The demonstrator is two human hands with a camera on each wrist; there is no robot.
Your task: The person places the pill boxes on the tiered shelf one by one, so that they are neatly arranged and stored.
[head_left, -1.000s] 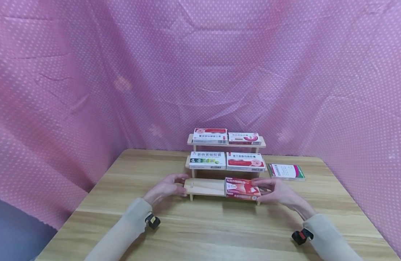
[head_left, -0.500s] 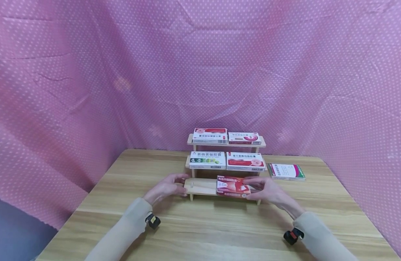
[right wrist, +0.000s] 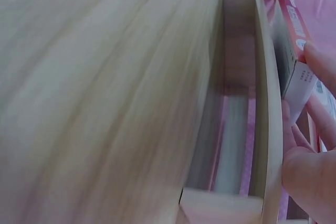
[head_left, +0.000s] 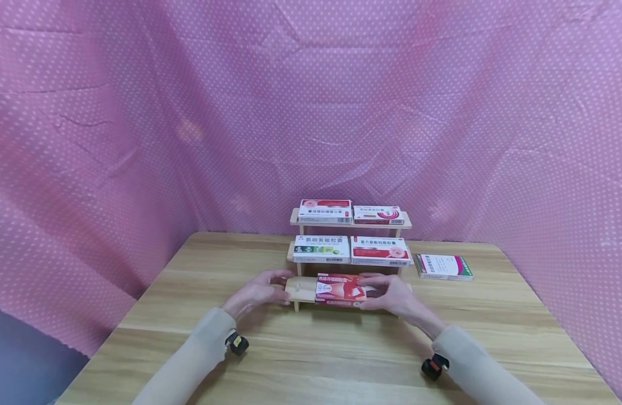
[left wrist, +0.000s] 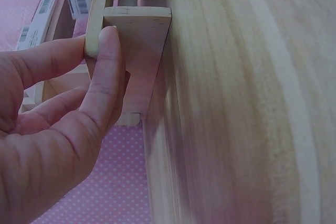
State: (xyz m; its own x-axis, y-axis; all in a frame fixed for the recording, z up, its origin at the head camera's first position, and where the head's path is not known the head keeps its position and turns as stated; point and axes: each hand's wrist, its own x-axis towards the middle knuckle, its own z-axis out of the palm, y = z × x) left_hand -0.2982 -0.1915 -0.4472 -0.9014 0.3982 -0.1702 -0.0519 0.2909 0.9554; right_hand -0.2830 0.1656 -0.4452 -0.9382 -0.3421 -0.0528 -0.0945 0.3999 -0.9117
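Observation:
A three-step wooden display rack (head_left: 302,286) stands on the table. At the left end of its lowest step my left hand (head_left: 260,291) pinches the board between thumb and fingers, seen close in the left wrist view. My right hand (head_left: 396,295) grips a red medicine box (head_left: 336,288) by its right end, over the middle of that step. In the right wrist view the box (right wrist: 299,80) is tilted, thumb and fingers around its end. On the middle step lie a white-and-green medicine box (head_left: 321,248) and a white-and-red one (head_left: 379,250).
The top step carries two more medicine boxes, one at the left (head_left: 324,211) and one at the right (head_left: 378,214). A green-edged flat box (head_left: 444,266) lies on the wooden table (head_left: 311,360) right of the rack. A pink dotted cloth (head_left: 311,112) hangs behind.
My right hand has moved the red medicine box leftward along the lowest step, from its right end to about the middle. My left hand has stayed at the rack's left end.

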